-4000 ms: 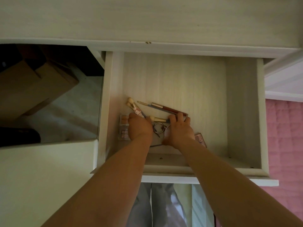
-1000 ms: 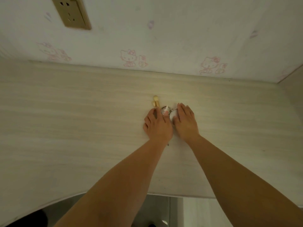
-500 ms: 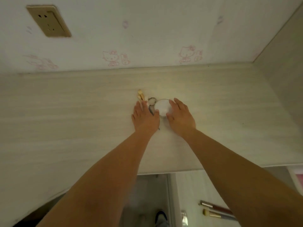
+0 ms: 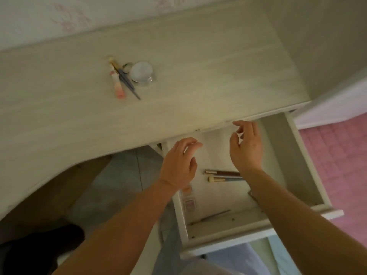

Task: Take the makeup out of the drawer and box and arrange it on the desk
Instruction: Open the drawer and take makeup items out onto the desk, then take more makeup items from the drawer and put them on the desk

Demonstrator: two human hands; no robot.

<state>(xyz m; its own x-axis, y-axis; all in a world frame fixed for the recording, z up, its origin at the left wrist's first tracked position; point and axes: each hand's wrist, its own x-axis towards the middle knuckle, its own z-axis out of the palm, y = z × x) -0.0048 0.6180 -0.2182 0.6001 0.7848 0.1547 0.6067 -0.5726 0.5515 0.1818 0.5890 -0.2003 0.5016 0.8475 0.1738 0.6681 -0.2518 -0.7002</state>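
A round white compact, a pink-tipped tube, a dark thin brush and a metal ring lie together on the pale wooden desk. Below the desk edge the white drawer stands pulled out. Inside it lie a dark red pencil, a gold-ferruled brush, small pink palettes and a thin stick. My left hand and my right hand hover over the drawer with relaxed, empty fingers.
A pink quilted surface lies to the right of the drawer. Under the desk at the left are a brown box and a dark object. A wall with faint pink prints backs the desk.
Both hands let go of the compact, tube, brush and ring on the desk and drew back down over the open drawer. The view dropped from the desk top to the drawer.
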